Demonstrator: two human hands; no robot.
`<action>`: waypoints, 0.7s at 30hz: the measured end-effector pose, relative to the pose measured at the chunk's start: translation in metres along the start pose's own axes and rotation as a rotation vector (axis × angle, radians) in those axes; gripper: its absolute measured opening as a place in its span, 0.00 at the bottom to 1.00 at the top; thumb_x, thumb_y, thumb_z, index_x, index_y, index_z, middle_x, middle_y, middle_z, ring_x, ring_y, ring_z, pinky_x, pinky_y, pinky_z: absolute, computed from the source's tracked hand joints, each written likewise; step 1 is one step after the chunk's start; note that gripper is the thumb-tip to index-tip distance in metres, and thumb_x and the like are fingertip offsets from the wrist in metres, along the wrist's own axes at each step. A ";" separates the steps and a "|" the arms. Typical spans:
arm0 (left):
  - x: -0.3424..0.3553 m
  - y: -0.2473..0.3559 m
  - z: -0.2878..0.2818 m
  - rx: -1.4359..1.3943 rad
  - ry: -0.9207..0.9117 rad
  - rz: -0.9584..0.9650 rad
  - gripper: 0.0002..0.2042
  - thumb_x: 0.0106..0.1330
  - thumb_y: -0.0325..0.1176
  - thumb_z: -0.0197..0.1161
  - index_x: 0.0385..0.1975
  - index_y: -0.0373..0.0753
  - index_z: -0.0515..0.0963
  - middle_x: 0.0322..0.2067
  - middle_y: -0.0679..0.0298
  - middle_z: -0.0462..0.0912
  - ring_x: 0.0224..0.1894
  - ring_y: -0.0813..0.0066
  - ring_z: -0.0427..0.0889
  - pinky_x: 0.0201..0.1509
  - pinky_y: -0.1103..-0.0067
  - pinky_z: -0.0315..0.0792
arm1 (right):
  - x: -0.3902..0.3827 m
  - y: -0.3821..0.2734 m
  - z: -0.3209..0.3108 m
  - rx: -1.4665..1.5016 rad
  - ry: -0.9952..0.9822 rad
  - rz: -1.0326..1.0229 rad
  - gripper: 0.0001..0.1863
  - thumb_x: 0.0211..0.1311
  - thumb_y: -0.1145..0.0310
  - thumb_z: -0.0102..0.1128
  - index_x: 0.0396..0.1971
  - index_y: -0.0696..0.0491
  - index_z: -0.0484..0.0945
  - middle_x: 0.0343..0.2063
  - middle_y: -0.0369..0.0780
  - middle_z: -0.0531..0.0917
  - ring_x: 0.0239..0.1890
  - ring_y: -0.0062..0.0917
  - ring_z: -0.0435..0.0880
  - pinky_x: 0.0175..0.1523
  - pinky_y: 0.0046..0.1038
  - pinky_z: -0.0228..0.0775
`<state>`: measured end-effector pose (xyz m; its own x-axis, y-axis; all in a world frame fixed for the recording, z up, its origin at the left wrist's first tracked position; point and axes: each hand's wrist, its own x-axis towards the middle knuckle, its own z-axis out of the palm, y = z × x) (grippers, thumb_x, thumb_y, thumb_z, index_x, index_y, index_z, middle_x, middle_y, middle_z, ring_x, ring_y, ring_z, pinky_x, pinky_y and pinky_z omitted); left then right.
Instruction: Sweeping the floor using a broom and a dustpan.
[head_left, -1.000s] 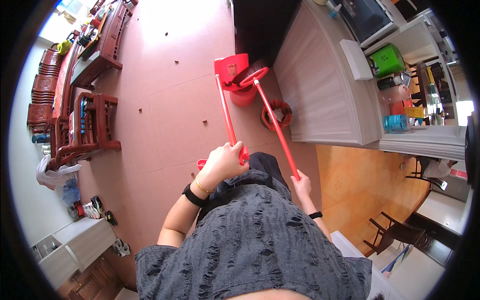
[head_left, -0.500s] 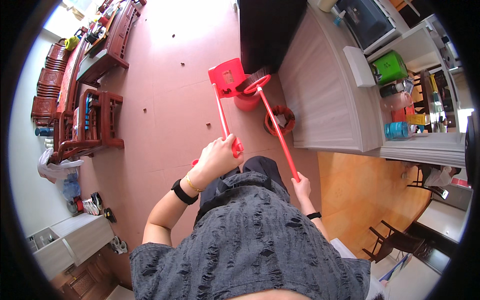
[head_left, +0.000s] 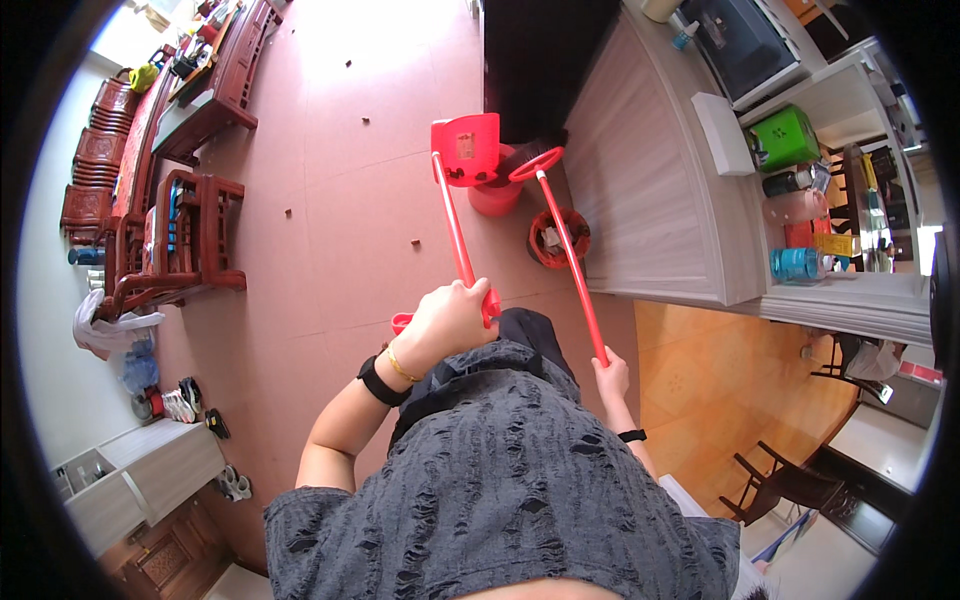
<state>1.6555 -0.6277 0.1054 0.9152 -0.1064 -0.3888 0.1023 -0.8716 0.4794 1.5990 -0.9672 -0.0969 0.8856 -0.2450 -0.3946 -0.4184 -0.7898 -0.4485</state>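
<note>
My left hand [head_left: 450, 320] is closed round the handle of a red dustpan [head_left: 466, 140], whose pan has small dark bits along its lower edge. My right hand [head_left: 610, 374] grips a red broom [head_left: 578, 285]; the broom's round head with dark bristles is just right of the pan. Both are over a red bucket [head_left: 494, 202], partly hidden beneath them. A bin with a reddish liner [head_left: 549, 240] stands beside the bucket. Several small brown pieces [head_left: 415, 243] lie scattered on the pink tiled floor [head_left: 340, 270].
Carved wooden seats [head_left: 195, 230] and a low table [head_left: 220, 90] line the left. A pale cabinet [head_left: 660, 200] and black panel [head_left: 520, 50] stand right. Shoes [head_left: 180, 405] lie by a low cupboard [head_left: 170, 460]; a dark chair [head_left: 770, 480] is at lower right.
The dustpan and broom have shifted right since half a second ago, the broom head moving a little further from the pan. Both hands still hold their handles and have moved slightly right.
</note>
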 end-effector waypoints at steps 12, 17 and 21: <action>0.005 0.004 0.015 0.036 -0.021 0.105 0.16 0.49 0.42 0.58 0.31 0.37 0.69 0.19 0.51 0.75 0.25 0.51 0.77 0.29 0.63 0.73 | -0.009 -0.007 -0.020 -0.001 -0.048 -0.019 0.21 0.45 0.63 0.61 0.45 0.43 0.76 0.28 0.42 0.81 0.33 0.32 0.81 0.36 0.31 0.70; 0.006 0.006 0.011 0.039 -0.008 0.093 0.16 0.48 0.42 0.58 0.31 0.37 0.69 0.19 0.51 0.75 0.25 0.51 0.77 0.29 0.63 0.73 | -0.001 -0.007 -0.001 -0.037 -0.112 -0.011 0.22 0.46 0.61 0.60 0.46 0.43 0.75 0.32 0.43 0.81 0.36 0.36 0.80 0.39 0.34 0.71; 0.006 0.003 0.013 0.034 -0.004 0.089 0.16 0.48 0.42 0.58 0.31 0.37 0.69 0.19 0.51 0.75 0.25 0.51 0.77 0.29 0.63 0.73 | 0.002 0.001 0.011 -0.010 -0.035 -0.033 0.20 0.45 0.63 0.61 0.43 0.43 0.76 0.28 0.41 0.81 0.32 0.33 0.81 0.36 0.33 0.70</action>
<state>1.6566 -0.6373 0.0946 0.9185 -0.1857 -0.3492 0.0076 -0.8745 0.4850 1.5977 -0.9626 -0.1068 0.8912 -0.1987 -0.4078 -0.3867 -0.8027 -0.4541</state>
